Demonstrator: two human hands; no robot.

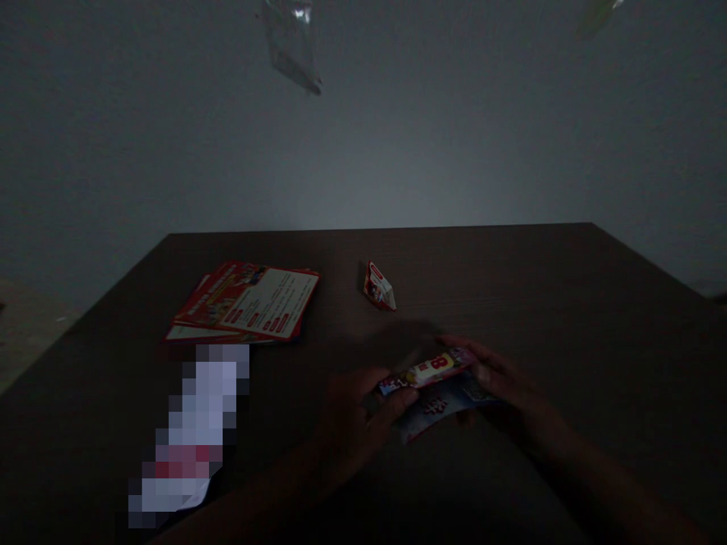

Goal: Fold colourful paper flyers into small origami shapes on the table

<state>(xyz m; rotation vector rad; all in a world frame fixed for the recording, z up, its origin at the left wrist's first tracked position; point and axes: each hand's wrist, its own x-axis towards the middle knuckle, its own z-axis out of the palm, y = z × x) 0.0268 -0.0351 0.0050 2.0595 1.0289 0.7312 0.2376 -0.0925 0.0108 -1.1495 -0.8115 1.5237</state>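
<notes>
Both my hands hold one colourful printed leaflet (437, 405) above the front part of the table. Its upper edge is folded over into a bright strip with a red letter, and the bluish part hangs below the fold. My left hand (369, 405) is closed on the leaflet's left end, thumb near the fold. On the other end, my right hand (505, 382) grips it, with some fingers hidden behind the paper. Beyond the hands stands a small folded leaflet (379, 289), red and white, partly sprung open.
A loose stack of red and white printed leaflets (250, 303) lies at the left of the dark wooden table (482, 280). Nearer me is a pale, pixelated item (190, 431) beside my left forearm. A clear plastic bag (292, 45) hangs on the wall behind.
</notes>
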